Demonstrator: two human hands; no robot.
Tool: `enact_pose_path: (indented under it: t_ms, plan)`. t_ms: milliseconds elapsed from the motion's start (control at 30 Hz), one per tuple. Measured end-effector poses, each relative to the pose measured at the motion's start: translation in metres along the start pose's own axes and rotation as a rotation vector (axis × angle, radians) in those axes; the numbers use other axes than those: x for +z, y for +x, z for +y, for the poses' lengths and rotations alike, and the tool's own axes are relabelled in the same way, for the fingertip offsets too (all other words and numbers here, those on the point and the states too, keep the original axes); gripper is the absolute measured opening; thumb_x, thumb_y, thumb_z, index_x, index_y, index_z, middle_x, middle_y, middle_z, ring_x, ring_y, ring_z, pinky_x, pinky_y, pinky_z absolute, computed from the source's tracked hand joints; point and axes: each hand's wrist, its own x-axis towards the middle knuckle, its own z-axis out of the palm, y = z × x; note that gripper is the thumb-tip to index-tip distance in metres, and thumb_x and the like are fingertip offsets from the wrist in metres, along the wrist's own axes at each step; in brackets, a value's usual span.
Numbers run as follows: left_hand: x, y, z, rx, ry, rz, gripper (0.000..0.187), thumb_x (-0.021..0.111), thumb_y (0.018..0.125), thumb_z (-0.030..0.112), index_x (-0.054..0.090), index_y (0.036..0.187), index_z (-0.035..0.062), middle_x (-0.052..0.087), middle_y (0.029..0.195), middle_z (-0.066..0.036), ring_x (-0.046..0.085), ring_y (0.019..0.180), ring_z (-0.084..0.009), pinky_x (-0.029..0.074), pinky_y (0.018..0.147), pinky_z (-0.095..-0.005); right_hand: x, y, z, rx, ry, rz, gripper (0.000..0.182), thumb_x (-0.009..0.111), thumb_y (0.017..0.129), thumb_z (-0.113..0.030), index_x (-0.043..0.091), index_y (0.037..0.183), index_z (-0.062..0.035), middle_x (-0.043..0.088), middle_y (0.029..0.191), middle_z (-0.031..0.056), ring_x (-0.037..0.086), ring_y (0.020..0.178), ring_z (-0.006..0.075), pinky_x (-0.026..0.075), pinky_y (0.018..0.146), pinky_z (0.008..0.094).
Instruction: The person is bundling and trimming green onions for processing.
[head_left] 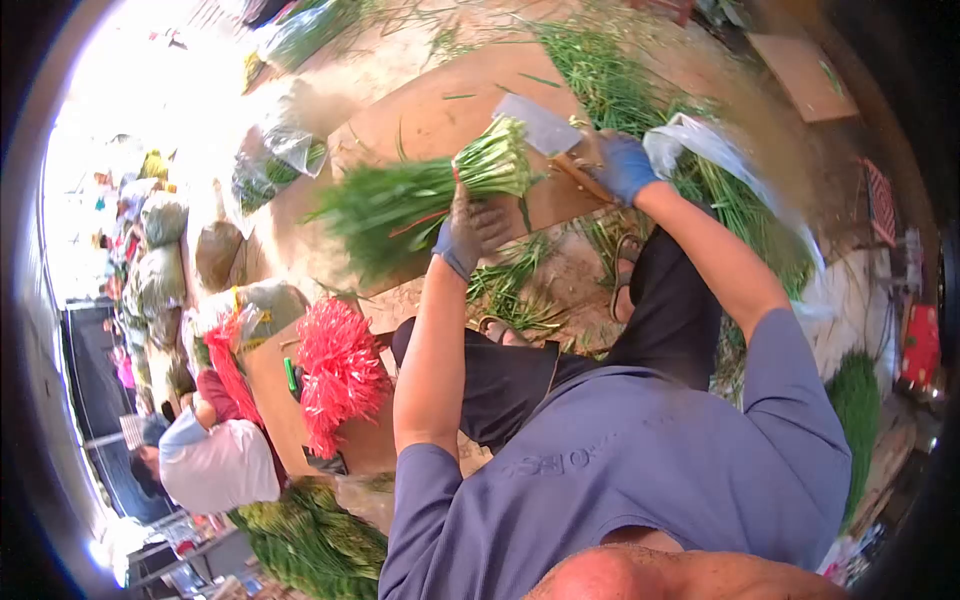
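My left hand (472, 232), in a glove with a blue-grey cuff, is at the lower side of a tied bundle of green stalks (425, 195), its thumb up against the red tie. The pale cut ends of the bundle point right and its leaves blur out to the left. To the right, my right hand (625, 168) in a blue glove is closed at the brown handle of a wide-bladed knife (540, 124). The blade lies beside the pale ends, over the wooden board (440, 110). My right fingers are partly hidden.
Loose green stalks (600, 75) lie beyond the board, and more are on the ground by my feet. A plastic bag (700, 145) is at the right. Red plastic strips (340, 370) and a green-handled tool (291, 376) lie at the left. Another person (215, 465) sits at lower left.
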Motion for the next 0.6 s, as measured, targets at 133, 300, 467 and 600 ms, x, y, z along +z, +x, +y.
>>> enact_pose_path:
  t_ms: [133,300,467,600]
  plan:
    - [-0.026,-0.003,-0.014,0.357,0.765,-0.177,0.058,0.059,0.092,0.048,0.055,0.126,0.0019,0.066,0.107,-0.011,0.065,0.097,-0.0225,0.055,0.083,-0.0391,-0.007,0.014,-0.013,-0.01,0.037,-0.172,0.057,0.058,0.087,-0.031,0.046,0.138,-0.0076,0.065,0.11,0.0203,0.065,0.095,0.0387,0.052,0.079,0.0484]
    - [0.023,-0.072,0.019,0.94,1.659,-0.118,0.063,0.069,0.085,0.045,0.054,0.129,0.0023,0.063,0.117,-0.013,0.061,0.107,-0.0264,0.049,0.089,-0.0393,0.029,0.022,-0.034,-0.142,-0.052,-0.091,0.054,0.052,0.089,-0.024,0.043,0.14,-0.0066,0.066,0.104,0.0234,0.066,0.091,0.039,0.053,0.075,0.0482]
    - [0.051,0.01,0.014,1.14,2.199,0.439,0.104,0.068,0.074,0.061,0.023,0.152,0.0091,0.021,0.158,-0.018,0.021,0.145,-0.0337,0.014,0.116,-0.0548,0.017,0.032,-0.026,0.067,0.274,-0.192,0.06,0.05,0.088,-0.017,0.033,0.145,-0.0053,0.065,0.104,0.0266,0.066,0.093,0.0397,0.052,0.077,0.0498]
    - [0.068,0.048,0.014,1.12,2.184,0.441,0.113,0.066,0.074,0.063,0.011,0.153,0.0034,0.021,0.157,-0.019,0.019,0.146,-0.0338,0.006,0.117,-0.0587,-0.026,0.006,-0.018,0.305,0.75,-0.169,0.07,0.058,0.084,-0.019,0.029,0.147,-0.0083,0.066,0.094,0.0239,0.067,0.081,0.0368,0.054,0.07,0.0456]
